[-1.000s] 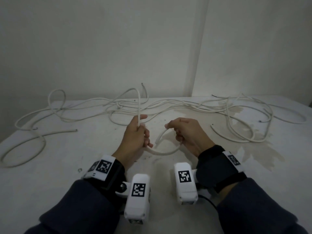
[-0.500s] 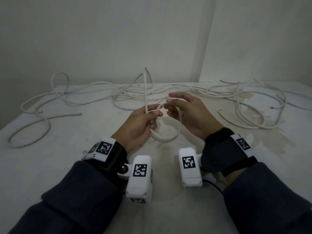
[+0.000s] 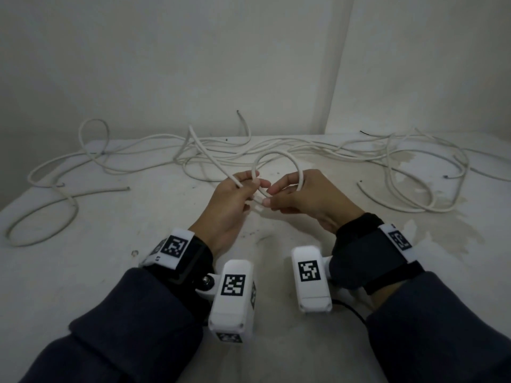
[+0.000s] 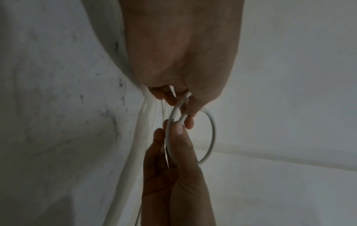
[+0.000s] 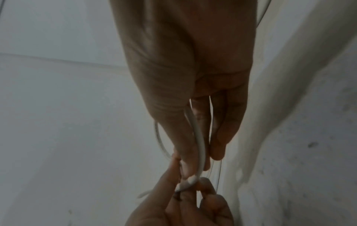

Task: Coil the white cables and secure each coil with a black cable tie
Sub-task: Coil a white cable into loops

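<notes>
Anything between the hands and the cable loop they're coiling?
Nothing visible. Left hand and right hand both already pinch the white cable loop; the other loose cables lie behind on the table.

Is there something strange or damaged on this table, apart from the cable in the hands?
Yes. A brownish stain spreads over the right part of the table, under the loose white cables. It looks like a dried spill. No black cable tie is clearly visible.

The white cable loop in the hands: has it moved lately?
Yes. The white cable loop has flipped from hanging below both hands to arching above them, towards the tangled loose cables at the back.
</notes>
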A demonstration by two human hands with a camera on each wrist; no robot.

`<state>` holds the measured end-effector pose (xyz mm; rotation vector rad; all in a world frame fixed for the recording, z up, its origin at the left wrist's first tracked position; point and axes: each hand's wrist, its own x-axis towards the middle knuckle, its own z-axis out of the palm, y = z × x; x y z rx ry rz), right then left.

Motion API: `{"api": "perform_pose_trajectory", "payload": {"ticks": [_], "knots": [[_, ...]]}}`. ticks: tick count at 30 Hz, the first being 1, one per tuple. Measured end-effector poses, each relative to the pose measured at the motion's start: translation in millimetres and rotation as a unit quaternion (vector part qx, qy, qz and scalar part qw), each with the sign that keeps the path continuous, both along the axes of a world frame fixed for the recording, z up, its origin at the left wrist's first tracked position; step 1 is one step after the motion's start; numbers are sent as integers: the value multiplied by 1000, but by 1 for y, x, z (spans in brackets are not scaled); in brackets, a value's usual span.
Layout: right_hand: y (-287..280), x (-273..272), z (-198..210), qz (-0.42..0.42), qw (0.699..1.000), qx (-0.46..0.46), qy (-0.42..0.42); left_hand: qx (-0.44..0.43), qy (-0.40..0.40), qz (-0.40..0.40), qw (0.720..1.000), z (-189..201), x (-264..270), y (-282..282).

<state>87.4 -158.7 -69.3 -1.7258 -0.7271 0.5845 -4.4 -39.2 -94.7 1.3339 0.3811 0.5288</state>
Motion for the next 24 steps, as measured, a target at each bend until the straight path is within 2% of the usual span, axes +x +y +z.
{"api": "perform_pose_trajectory", "payload": {"ticks": [4,10,16,21,24], "knots": [[-6,4,0,25,998,-49,27,-27,7,10,1000,2,1,0],[-11,10,3,65,990,-74,102,77,27,-6,997,5,-8,0],[-17,18,6,53,985,13,166,110,0,22,994,7,-6,1],[-11,15,5,45,968,97,226,57,-17,26,998,9,3,-4],[-5,10,5,53,942,182,276,16,-42,17,999,8,9,-11]]}}
